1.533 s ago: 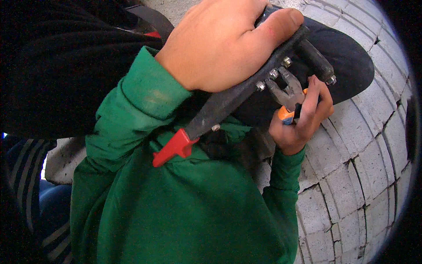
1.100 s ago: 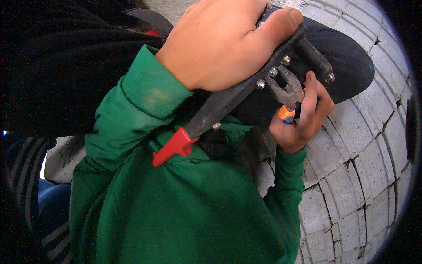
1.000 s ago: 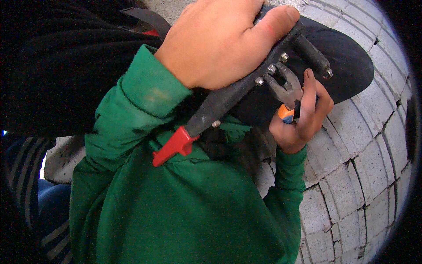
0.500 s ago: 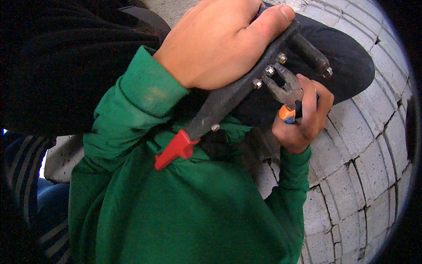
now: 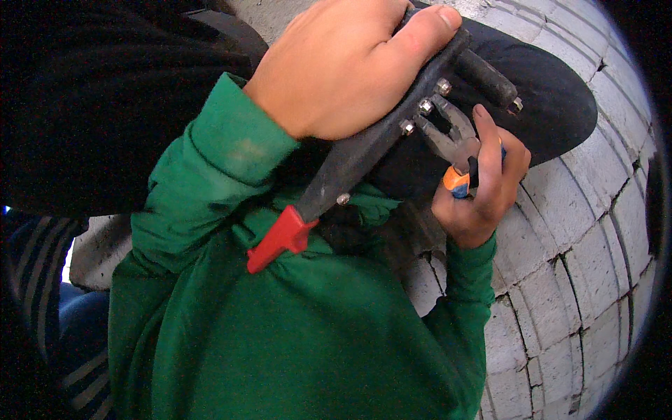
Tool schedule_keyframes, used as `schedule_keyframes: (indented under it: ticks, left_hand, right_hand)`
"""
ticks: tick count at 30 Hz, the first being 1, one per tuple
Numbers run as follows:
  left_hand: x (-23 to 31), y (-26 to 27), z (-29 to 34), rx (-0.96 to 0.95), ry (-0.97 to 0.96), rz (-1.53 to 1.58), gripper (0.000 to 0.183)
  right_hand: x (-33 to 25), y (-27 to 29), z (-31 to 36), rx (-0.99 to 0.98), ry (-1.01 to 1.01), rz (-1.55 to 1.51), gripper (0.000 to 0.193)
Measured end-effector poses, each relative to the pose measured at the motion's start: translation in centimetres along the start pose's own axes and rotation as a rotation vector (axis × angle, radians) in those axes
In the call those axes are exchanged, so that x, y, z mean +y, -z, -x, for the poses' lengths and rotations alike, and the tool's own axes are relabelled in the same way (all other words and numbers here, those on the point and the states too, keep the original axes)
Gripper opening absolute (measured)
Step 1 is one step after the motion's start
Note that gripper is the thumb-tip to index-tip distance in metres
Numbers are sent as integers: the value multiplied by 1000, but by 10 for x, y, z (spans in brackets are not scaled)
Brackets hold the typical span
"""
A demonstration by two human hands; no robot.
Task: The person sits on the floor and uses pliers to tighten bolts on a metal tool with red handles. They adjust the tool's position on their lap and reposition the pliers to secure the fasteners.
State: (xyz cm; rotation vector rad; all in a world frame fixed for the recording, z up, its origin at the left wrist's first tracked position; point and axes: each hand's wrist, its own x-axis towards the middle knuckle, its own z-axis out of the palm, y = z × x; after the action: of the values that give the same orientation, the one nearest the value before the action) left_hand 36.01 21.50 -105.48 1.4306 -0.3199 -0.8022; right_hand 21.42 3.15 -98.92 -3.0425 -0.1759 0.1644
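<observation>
My left hand [image 5: 343,77] is wrapped over the top of a black hand riveter [image 5: 357,157], which lies slantwise across my lap. One red grip [image 5: 281,239] points down toward my green sweatshirt, and a short barrel with a metal tip [image 5: 490,78] sticks out to the right. Several small silver nozzles [image 5: 425,106] sit in a row along its side. In my right hand [image 5: 486,185] are pliers [image 5: 455,147] with orange and blue handles. Their jaws are spread, with the tips beside the middle nozzle; whether they touch it I cannot tell. My index finger stretches up beside the jaws.
My dark-clothed leg [image 5: 553,98] lies beneath the riveter. Grey paving blocks [image 5: 588,273] with dark gaps cover the ground at the right. Striped dark trousers [image 5: 42,273] show at the left edge.
The riveter and my left hand have shifted slightly up and left. My right index finger has straightened upward, while the pliers have moved slightly left and stay near the nozzles.
</observation>
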Motion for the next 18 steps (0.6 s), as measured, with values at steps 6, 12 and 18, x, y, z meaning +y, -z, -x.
schedule_keyframes:
  ticks: [6, 12, 18]
  left_hand:
    - [14, 1, 3, -21, 33, -18, 51]
    - [10, -1, 3, -62, -29, 228, 51]
    - [2, -6, 2, 26, -24, 65, 51]
  right_hand:
    - [4, -8, 4, 57, -30, -63, 77]
    - [0, -4, 2, 32, -30, -95, 76]
    - [-4, 6, -6, -54, 0, -53, 68]
